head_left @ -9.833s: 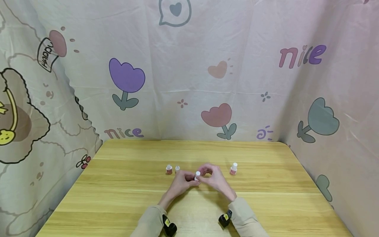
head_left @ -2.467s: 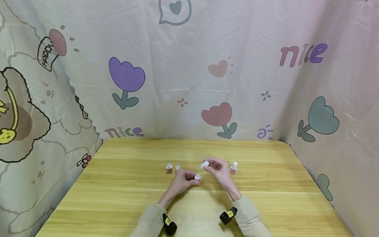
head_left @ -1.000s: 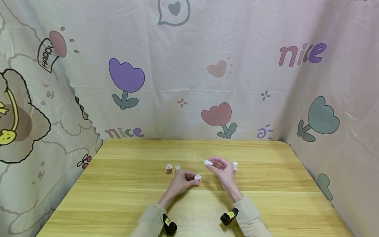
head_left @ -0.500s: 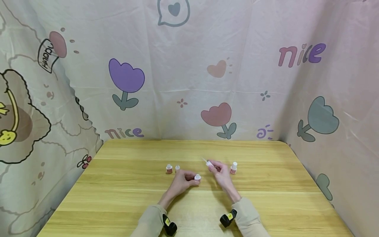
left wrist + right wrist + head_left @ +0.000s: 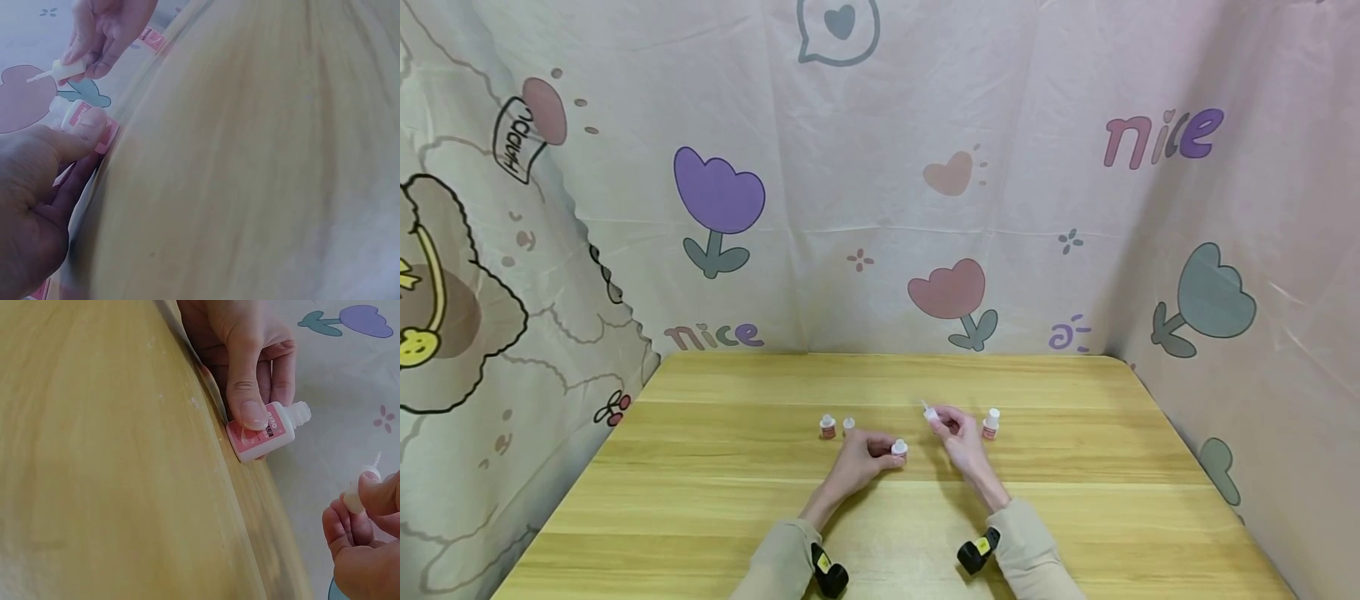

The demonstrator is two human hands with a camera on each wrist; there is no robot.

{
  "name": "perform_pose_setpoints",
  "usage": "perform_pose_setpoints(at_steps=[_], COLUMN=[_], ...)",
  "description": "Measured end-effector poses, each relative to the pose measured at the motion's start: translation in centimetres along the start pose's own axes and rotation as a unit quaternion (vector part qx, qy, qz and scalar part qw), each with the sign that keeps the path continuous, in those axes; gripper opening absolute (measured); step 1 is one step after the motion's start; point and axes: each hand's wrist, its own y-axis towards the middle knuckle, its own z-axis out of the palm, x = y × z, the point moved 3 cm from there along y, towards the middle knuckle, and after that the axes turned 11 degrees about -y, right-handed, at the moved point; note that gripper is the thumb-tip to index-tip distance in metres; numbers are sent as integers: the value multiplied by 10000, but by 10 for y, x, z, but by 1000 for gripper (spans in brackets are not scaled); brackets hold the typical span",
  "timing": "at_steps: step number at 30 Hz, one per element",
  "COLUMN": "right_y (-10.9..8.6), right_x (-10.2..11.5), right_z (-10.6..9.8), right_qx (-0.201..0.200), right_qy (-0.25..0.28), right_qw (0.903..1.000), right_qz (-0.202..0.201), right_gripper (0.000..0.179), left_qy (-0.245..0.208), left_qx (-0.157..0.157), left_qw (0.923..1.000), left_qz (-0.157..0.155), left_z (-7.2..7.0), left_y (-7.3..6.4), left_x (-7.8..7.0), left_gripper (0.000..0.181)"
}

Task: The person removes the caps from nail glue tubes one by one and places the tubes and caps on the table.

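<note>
My left hand (image 5: 859, 458) grips a small white bottle (image 5: 899, 451) with a pink label between thumb and fingers, low at the table. In the right wrist view the bottle (image 5: 261, 432) has its ribbed neck bare, with no cap on it. To the right and a little higher, my right hand (image 5: 964, 442) pinches a white brush cap (image 5: 932, 415) between thumb and fingers. A thin pale applicator (image 5: 39, 76) sticks out of the cap, pointing up and away from the bottle. Cap and bottle are apart.
Two similar small bottles stand beyond my left hand: one bottle (image 5: 827, 428) in full sight, another bottle (image 5: 848, 425) partly hidden by the hand. Right of my right hand stands a bottle (image 5: 991, 426) with a tall white cap. The wooden table (image 5: 737, 500) meets a printed cloth (image 5: 842, 292) behind.
Both hands were at the capped bottle at first; the cap has since come off in my right hand. In the last second its applicator has turned more upright. My left hand stays put.
</note>
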Motion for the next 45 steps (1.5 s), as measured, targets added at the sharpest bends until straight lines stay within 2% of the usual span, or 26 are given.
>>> perform_pose_setpoints(at_steps=[10,17,23,27,31,37,45], right_y=[2,4,7,9,10,9,16], right_x=[0,-2,-5,-8,-9,-5,-11], right_z=[1,3,3,3,3,4,9], right_qx=[45,202,479,555,653,800,849], right_qy=[-215,-117,-352,-551,-679,-785,-821], right_qw=[9997,9997,9982,9969,9954,9933,9927], right_qz=[-102,-67,6,-81,-145,-279,-246], right_gripper=[27,27,28,29,30,27,26], left_qy=[17,174,24,-12,-26,194,289], left_qx=[-80,-366,-575,-658,-792,-1054,-1395], left_qw=[9999,9991,9981,9975,9967,9941,9898], left_qz=[102,147,206,248,184,162,85], left_z=[1,1,2,3,3,2,3], left_y=[-1,0,2,2,2,2,5], left_x=[-1,0,1,2,2,2,1], left_gripper=[18,18,18,19,20,18,20])
